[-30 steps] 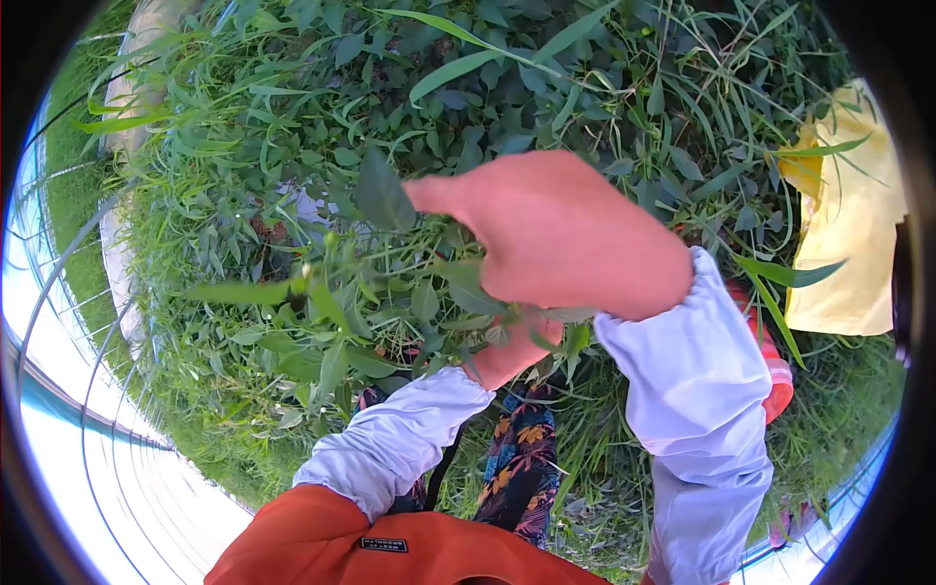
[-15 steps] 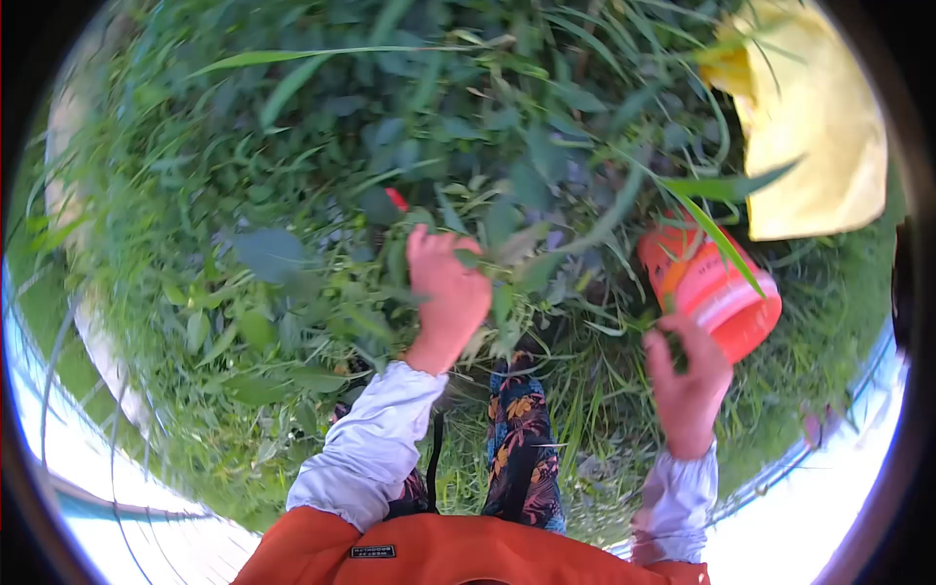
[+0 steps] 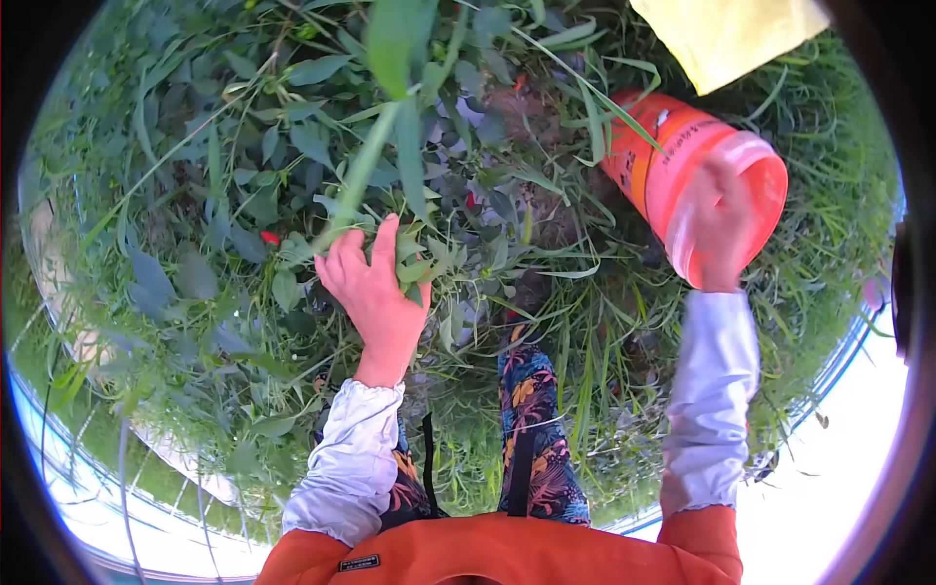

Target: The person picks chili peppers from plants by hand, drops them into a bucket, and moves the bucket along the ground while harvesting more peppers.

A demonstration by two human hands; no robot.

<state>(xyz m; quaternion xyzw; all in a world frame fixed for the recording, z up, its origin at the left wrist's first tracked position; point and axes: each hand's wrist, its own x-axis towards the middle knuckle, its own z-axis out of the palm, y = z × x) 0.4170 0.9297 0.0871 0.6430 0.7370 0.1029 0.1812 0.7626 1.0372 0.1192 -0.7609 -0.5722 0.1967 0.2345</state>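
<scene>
My left hand [image 3: 378, 292] reaches into the green plants [image 3: 283, 195], its fingers apart among leaves and stems near the middle. A small red fruit [image 3: 270, 237] shows among the leaves to its left. Over the mouth of the tilted orange-red bucket [image 3: 663, 161] is my right hand [image 3: 721, 219], its fingers bent together and blurred. Whether anything is between those fingers is too small to tell. The bucket leans on its side in the grass, with its opening toward the lower right.
A yellow sack [image 3: 731, 39] lies at the top right, beyond the bucket. Long grass blades [image 3: 375, 156] rise close to the camera. My patterned trouser legs [image 3: 536, 419] are at the bottom. A pale strip [image 3: 175, 448] and thin hoops run along the lower left.
My right hand has gone from reaching across the plants to the bucket's mouth. The view has shifted, bringing more of the bucket into sight. My left hand has opened among the leaves.
</scene>
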